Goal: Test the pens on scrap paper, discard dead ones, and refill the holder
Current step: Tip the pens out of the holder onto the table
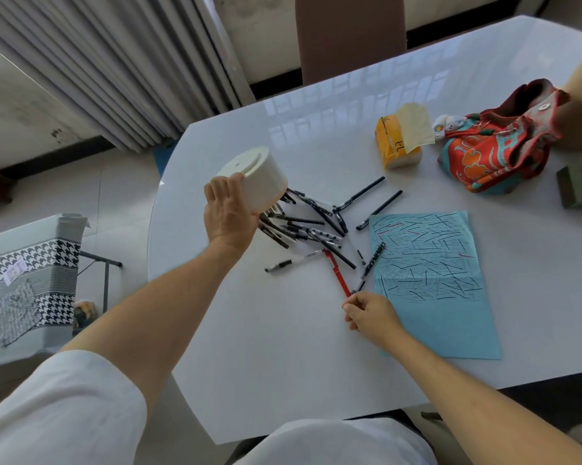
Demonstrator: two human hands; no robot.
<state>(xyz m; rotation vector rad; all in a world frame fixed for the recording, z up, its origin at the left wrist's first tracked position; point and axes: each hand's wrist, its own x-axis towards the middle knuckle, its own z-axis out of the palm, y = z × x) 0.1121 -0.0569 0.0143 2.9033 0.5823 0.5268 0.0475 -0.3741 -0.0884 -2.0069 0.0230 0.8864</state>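
White table (pixel 282 364): a person's left hand (pixel 229 214) grips the upturned holder (pixel 259 182), pens (pixel 303 226) spilling left of the blue scrap paper (pixel 450 323). Beside that paper, the right hand (pixel 371 313) pinches a red pen (pixel 337 272); testing probably goes best one at a time.

Tissue pack (pixel 397 146) nr patterned bag (pixel 494 152) – chair (pixel 350 35) behind table (pixel 316 364).

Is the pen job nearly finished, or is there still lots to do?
Still lots to do. The blue scrap paper is already covered in scribbles, so some testing seems done. Right now the left hand holds the white holder tipped over, with the pile of pens spilled on the table, and the right hand pinches the end of a red pen. No pens are sorted back into the holder yet.
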